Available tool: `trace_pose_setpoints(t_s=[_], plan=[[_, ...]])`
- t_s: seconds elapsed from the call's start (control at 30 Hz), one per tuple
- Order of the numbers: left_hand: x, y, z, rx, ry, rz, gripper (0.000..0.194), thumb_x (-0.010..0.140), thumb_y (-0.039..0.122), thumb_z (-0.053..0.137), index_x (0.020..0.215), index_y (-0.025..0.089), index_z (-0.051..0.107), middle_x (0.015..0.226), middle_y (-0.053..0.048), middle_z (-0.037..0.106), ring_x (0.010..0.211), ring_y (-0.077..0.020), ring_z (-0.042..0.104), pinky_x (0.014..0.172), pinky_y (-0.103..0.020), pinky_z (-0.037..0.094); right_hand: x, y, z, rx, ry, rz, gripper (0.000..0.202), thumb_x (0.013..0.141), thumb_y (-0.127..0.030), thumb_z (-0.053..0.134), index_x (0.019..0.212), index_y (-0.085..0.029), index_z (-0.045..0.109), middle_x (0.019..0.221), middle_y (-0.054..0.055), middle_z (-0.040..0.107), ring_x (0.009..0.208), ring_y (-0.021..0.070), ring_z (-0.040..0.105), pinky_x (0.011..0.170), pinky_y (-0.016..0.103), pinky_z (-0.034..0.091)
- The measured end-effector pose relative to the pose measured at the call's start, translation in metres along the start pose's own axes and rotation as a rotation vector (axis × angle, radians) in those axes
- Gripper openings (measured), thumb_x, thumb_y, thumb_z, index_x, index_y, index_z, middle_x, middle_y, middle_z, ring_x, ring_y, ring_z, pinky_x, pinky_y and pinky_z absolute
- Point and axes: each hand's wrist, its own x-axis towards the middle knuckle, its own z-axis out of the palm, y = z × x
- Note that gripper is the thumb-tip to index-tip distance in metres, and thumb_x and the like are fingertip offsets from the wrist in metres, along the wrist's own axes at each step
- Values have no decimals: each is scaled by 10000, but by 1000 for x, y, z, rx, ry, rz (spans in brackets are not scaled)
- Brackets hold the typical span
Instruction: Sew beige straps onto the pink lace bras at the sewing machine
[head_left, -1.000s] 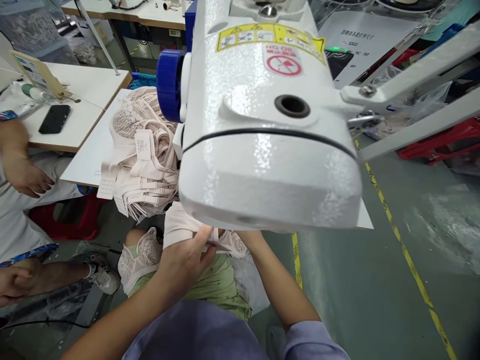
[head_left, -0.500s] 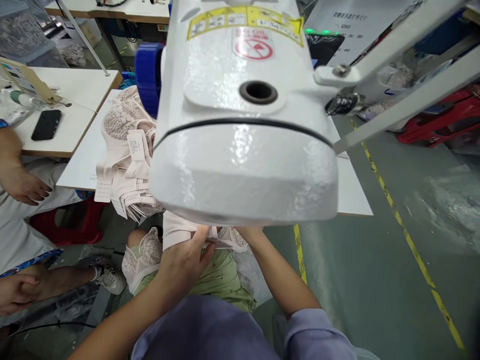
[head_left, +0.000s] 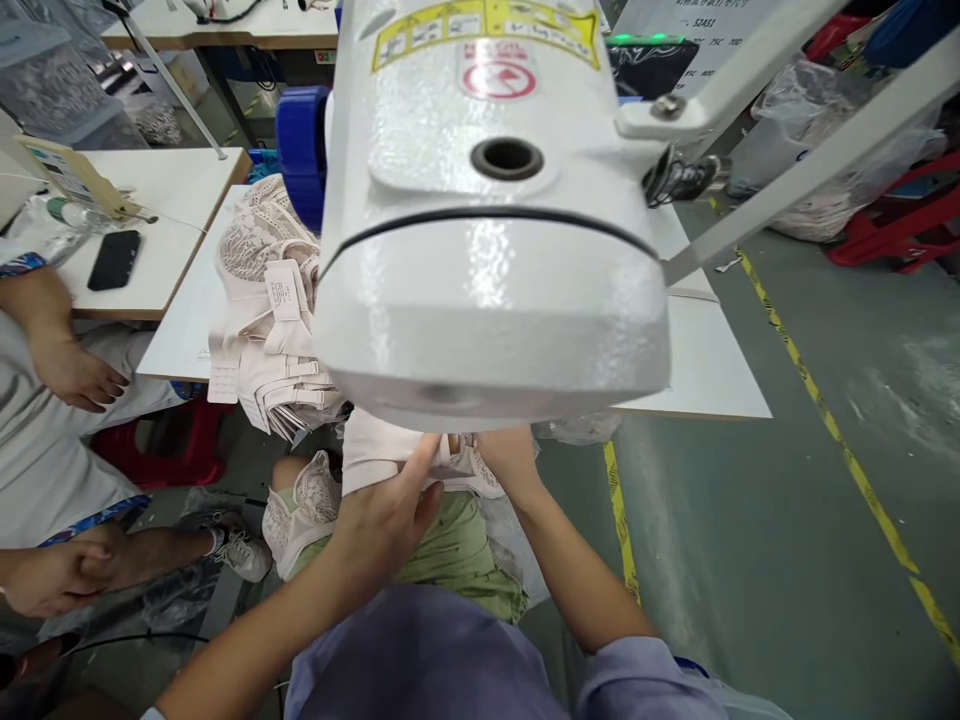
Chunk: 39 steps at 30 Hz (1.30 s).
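A pale beige lace bra lies under the front of a white sewing machine head, which covers the needle area and part of the fabric. My left hand is closed on the bra's smooth band, thumb and forefinger showing at its near edge. My right hand rests against the lace on the other side; its fingers are hidden beneath the machine head. One lace cup hangs to the left, over my knee and the green cloth on my lap.
A pile of similar bras with a white tag sits on the white tabletop left of the machine. A blue handwheel sticks out there. Another person's hand and a phone are further left. A slanted white pole stands right.
The whole view has shifted, so the machine head sits slightly higher and the hands appear further right. More of my right hand shows below the machine. My left hand keeps hold of the bra.
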Motion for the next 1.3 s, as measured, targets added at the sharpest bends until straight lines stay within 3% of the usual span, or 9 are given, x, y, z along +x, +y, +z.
trace_pose_setpoints(t_s=[0.23, 0.43, 0.67, 0.8, 0.9, 0.97, 1.03, 1.13, 1.3], plan=[[-9, -10, 4, -87, 39, -10, 661, 998, 366, 495, 1575, 200, 220, 1091, -121, 739, 954, -272, 728, 780, -336, 583, -39, 9, -5, 177, -54, 152, 368, 956, -464, 561, 1247, -237, 545, 1055, 55, 634, 701, 129, 540, 640, 269, 492], [-11, -12, 13, -133, 241, 51, 848, 985, 417, 519, 1599, 94, 32, 1554, -276, 377, 1385, -392, 471, 1055, -494, 497, -55, 12, -5, 208, -57, 143, 358, 941, -480, 590, 1209, -246, 551, 1076, 66, 621, 922, 177, 608, 818, 320, 522], [-41, 16, 28, -28, 267, 136, 901, 986, 431, 514, 1597, 37, -18, 1503, -280, 457, 1407, -391, 445, 1079, -479, 483, -86, -3, -9, 254, -144, 184, 402, 890, -481, 671, 1200, -242, 577, 1123, 70, 628, 1058, 219, 611, 951, 360, 490], [-75, 29, 31, -142, 96, 253, 880, 987, 455, 512, 1592, 27, 36, 1375, -262, 591, 1281, -352, 585, 1021, -440, 524, -109, -13, -8, 238, -106, 281, 249, 937, -462, 603, 974, -222, 653, 886, 18, 646, 841, 173, 600, 782, 285, 492], [-86, 20, 19, -433, 23, 229, 570, 1004, 339, 488, 1512, 129, 335, 974, -89, 761, 831, -204, 733, 752, -302, 593, -117, -14, -8, 301, -37, 375, 300, 936, -495, 583, 884, -211, 662, 794, 3, 630, 728, 153, 553, 674, 256, 461], [-87, 14, 6, -551, 120, 250, 375, 973, 217, 506, 1346, 187, 516, 863, -24, 746, 739, -158, 701, 721, -274, 574, -120, -15, -8, 363, -213, 451, 300, 921, -496, 596, 877, -208, 672, 762, -2, 631, 699, 152, 554, 651, 256, 460], [-84, 11, -5, -474, 214, 294, 321, 932, 160, 525, 1247, 185, 579, 1065, -76, 736, 995, -210, 691, 928, -372, 549, -122, -16, -8, 368, -563, 464, 257, 902, -458, 626, 867, -210, 683, 727, -7, 629, 696, 159, 574, 665, 265, 477], [-77, 5, -6, -296, 27, 208, 244, 944, 157, 477, 1100, 170, 664, 1122, -115, 721, 1128, -273, 644, 1092, -508, 430, -122, -15, -6, 121, -965, 284, 199, 926, -346, 590, 819, -211, 691, 743, 8, 646, 728, 174, 607, 686, 275, 479], [-76, -23, 27, -656, -250, -304, 454, 989, 405, 416, 653, 174, 617, 616, -77, 625, 697, -240, 665, 788, -418, 521, -120, 9, 9, -593, -714, -333, 289, 1010, -305, 451, 997, -215, 726, 812, 53, 685, 689, 191, 607, 573, 298, 388]])
